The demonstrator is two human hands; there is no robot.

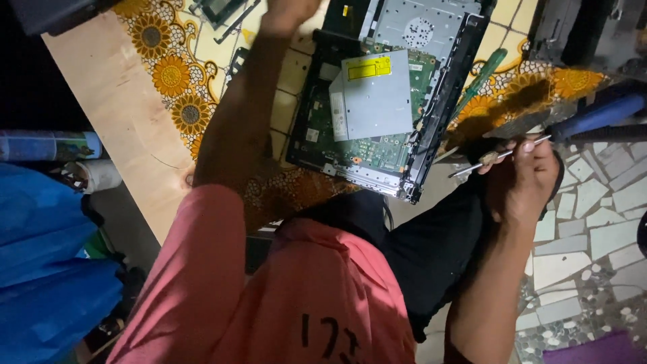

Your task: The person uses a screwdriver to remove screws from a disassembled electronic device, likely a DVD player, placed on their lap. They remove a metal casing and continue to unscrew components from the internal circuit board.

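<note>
the table (114,101) carries a sunflower-patterned cloth (172,74). on it, reaching past the table's edge, lies an opened laptop chassis (377,145) topped by a silver optical drive (371,94). the left hand (286,12) reaches past the top edge; whether it grips anything i cannot tell. the right hand (526,178), off the table's edge, is clamped on a small screwdriver (499,156).

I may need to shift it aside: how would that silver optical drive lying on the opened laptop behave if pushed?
The silver optical drive looks like a stiff, flat metal box, so it would probably slide rather than roll or tip. It lies askew on the circuit board, seemingly loose, so a push might scrape components.
</note>
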